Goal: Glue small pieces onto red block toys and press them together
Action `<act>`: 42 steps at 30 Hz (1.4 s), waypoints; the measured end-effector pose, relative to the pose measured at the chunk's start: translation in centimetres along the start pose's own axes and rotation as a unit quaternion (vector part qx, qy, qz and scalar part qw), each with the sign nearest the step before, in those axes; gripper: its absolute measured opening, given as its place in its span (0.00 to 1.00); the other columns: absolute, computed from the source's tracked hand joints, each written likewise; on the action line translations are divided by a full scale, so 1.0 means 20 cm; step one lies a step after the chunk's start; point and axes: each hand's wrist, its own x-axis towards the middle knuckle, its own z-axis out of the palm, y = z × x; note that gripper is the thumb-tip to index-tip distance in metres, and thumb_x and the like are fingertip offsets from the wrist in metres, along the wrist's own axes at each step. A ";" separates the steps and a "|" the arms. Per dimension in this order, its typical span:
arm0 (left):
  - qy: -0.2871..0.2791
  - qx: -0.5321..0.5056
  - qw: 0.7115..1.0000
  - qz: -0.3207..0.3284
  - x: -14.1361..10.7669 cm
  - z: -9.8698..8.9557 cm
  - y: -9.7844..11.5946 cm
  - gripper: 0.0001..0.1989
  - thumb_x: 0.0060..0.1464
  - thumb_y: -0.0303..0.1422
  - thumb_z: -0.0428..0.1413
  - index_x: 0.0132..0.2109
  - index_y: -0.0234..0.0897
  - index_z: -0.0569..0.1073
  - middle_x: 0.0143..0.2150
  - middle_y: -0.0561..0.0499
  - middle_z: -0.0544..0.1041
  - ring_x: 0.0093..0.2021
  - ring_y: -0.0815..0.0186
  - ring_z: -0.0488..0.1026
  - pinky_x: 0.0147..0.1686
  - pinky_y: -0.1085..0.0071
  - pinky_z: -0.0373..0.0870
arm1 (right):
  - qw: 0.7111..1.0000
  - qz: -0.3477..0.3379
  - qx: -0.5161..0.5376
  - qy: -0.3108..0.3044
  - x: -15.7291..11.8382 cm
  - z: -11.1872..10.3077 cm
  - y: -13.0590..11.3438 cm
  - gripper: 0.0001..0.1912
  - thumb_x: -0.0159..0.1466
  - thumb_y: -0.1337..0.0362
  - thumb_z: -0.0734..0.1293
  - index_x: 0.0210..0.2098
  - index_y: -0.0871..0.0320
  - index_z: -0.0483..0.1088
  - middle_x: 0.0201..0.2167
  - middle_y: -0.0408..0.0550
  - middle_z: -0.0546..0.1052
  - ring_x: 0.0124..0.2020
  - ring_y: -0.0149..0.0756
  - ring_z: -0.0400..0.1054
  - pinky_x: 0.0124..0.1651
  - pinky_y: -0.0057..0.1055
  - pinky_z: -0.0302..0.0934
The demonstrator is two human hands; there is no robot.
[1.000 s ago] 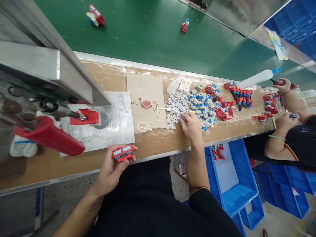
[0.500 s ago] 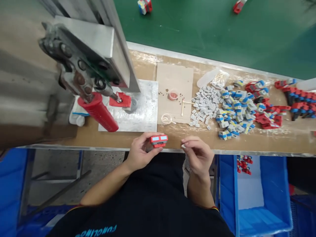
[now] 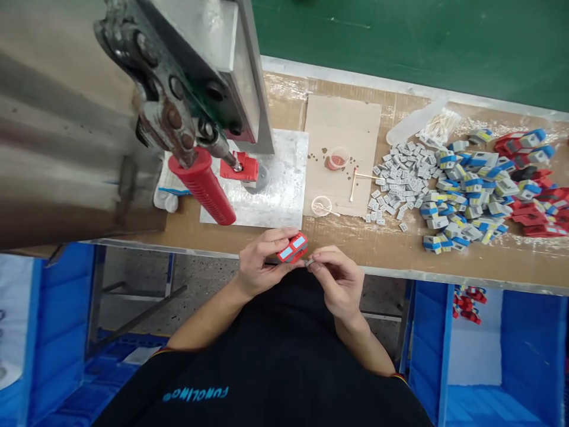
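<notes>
Since half a second ago, the right hand (image 3: 338, 279) has come in close to the left hand (image 3: 267, 261), and the red toy part (image 3: 292, 248) has tipped so its right end points up; the left hand pinches this red toy part between thumb and fingers, over the near edge of the brown table (image 3: 382, 256); it has two pale blue windows on it.

The right hand pinches a small gray piece (image 3: 309, 262) in its fingertips; this is just beside the red toy part, and I can't tell if they touch.

Past the hands is a cardboard sheet (image 3: 342, 118) with a little cup (image 3: 338, 159) of red stuff on it; to the right are a heap of gray tiles (image 3: 402, 178) and a big pile of white, blue and yellow blocks (image 3: 473, 198); to the left, a red handle (image 3: 207, 190) hangs from a metal machine, and a red block (image 3: 242, 166) sits under its metal tip, above a shiny plate (image 3: 284, 198).
</notes>
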 end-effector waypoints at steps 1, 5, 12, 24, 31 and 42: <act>-0.001 0.008 1.000 0.006 0.00 0.00 0.00 0.29 0.56 0.30 0.74 0.61 0.41 0.73 0.57 0.41 0.86 0.54 0.57 0.87 0.52 0.63 0.88 | 1.000 0.017 0.017 0.011 0.00 0.01 0.01 0.06 0.69 0.69 0.75 0.42 0.50 0.83 0.36 0.44 0.84 0.32 0.31 0.78 0.33 0.27 0.72; -0.005 0.037 0.998 0.045 -0.01 0.01 0.00 0.30 0.59 0.25 0.71 0.66 0.41 0.72 0.58 0.42 0.86 0.54 0.58 0.87 0.52 0.65 0.88 | 0.993 0.074 0.069 0.062 -0.02 0.04 0.03 0.04 0.65 0.63 0.80 0.37 0.52 0.82 0.30 0.41 0.83 0.27 0.30 0.77 0.29 0.25 0.71; -0.005 0.070 0.995 0.070 0.00 0.02 0.01 0.24 0.62 0.25 0.69 0.62 0.40 0.74 0.59 0.42 0.86 0.55 0.59 0.87 0.54 0.66 0.88 | 0.982 0.132 0.083 0.106 -0.02 0.09 0.05 0.14 0.60 0.52 0.82 0.31 0.54 0.79 0.26 0.41 0.81 0.27 0.31 0.74 0.31 0.27 0.69; -0.057 0.059 0.995 0.055 -0.01 0.01 0.03 0.27 0.66 0.31 0.65 0.69 0.35 0.70 0.64 0.34 0.81 0.65 0.52 0.81 0.61 0.57 0.84 | 0.972 0.186 0.087 0.117 -0.02 0.10 0.05 0.18 0.57 0.50 0.83 0.29 0.54 0.77 0.25 0.41 0.81 0.25 0.29 0.71 0.30 0.27 0.67; -0.054 0.060 0.995 0.059 -0.01 0.01 0.02 0.27 0.66 0.30 0.66 0.68 0.38 0.72 0.61 0.38 0.84 0.62 0.54 0.83 0.60 0.59 0.84 | 0.970 0.195 0.081 0.123 -0.02 0.11 0.04 0.22 0.56 0.48 0.83 0.28 0.55 0.73 0.23 0.38 0.77 0.23 0.28 0.68 0.28 0.25 0.66; -0.088 -0.026 0.996 0.015 0.03 -0.03 0.07 0.24 0.67 0.31 0.65 0.67 0.37 0.73 0.55 0.37 0.86 0.56 0.56 0.86 0.54 0.64 0.87 | 0.994 0.080 0.065 -0.026 0.02 0.00 0.07 0.25 0.59 0.51 0.83 0.54 0.44 0.81 0.41 0.42 0.73 0.29 0.26 0.62 0.29 0.27 0.62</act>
